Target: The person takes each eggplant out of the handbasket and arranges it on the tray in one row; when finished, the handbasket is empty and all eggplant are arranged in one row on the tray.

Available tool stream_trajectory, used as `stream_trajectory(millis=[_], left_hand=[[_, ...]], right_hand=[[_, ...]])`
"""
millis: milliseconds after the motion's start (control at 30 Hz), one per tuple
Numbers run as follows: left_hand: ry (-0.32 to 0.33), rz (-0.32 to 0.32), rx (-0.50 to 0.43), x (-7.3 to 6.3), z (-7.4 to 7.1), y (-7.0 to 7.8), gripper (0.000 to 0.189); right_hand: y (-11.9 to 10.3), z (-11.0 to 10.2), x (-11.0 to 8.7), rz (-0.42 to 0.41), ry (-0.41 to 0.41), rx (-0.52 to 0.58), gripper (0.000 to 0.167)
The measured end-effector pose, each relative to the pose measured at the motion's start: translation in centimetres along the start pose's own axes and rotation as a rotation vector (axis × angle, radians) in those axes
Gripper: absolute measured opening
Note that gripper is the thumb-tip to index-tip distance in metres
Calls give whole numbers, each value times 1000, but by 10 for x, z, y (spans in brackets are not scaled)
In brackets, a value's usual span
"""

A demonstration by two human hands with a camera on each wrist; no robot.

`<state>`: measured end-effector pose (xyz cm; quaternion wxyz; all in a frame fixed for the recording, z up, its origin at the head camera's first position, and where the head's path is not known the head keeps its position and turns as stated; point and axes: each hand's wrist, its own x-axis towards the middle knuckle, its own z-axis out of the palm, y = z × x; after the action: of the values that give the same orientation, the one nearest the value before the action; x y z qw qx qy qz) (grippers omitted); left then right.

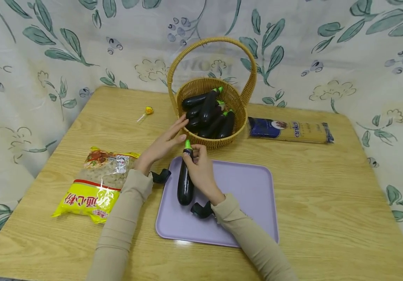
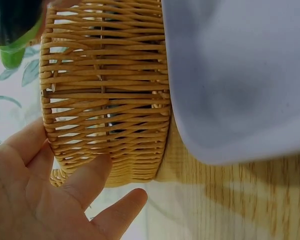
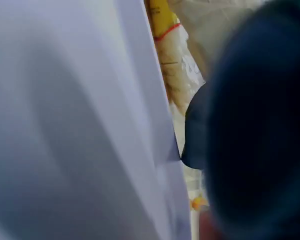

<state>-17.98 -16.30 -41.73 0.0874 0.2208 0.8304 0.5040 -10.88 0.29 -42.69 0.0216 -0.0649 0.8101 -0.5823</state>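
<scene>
Several dark, glossy eggplants (image 1: pixel 209 107) with green caps lie in a round wicker basket (image 1: pixel 213 143) with a tall handle. My right hand (image 1: pixel 203 171) grips one more eggplant (image 1: pixel 185 191) near its bright green stem, over the left side of a lilac tray (image 1: pixel 241 187). In the right wrist view that eggplant (image 3: pixel 260 120) is a large dark blur. My left hand (image 1: pixel 164 146) has its fingers extended at the basket's front left side. In the left wrist view its fingers (image 2: pixel 90 180) lie along the woven wall (image 2: pixel 110 100).
A yellow and clear bag of pasta (image 1: pixel 97 183) lies left of the tray, near the left forearm. A lollipop (image 1: pixel 148 111) lies left of the basket. To the right is a long packet of spaghetti (image 1: pixel 290 130). A floral curtain (image 1: pixel 292 50) hangs behind the wooden table (image 1: pixel 334 203).
</scene>
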Motion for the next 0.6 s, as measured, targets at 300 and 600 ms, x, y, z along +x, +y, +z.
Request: stream_trajectory(millis=[300,600], left_hand=[[-4,1,-10,1,1,0,55],[-8,-12,-6,-1,0,0,55]], right_hand=[[2,2,-3,89,-96,-98,41],[1,1,-4,219,-216,76,43]])
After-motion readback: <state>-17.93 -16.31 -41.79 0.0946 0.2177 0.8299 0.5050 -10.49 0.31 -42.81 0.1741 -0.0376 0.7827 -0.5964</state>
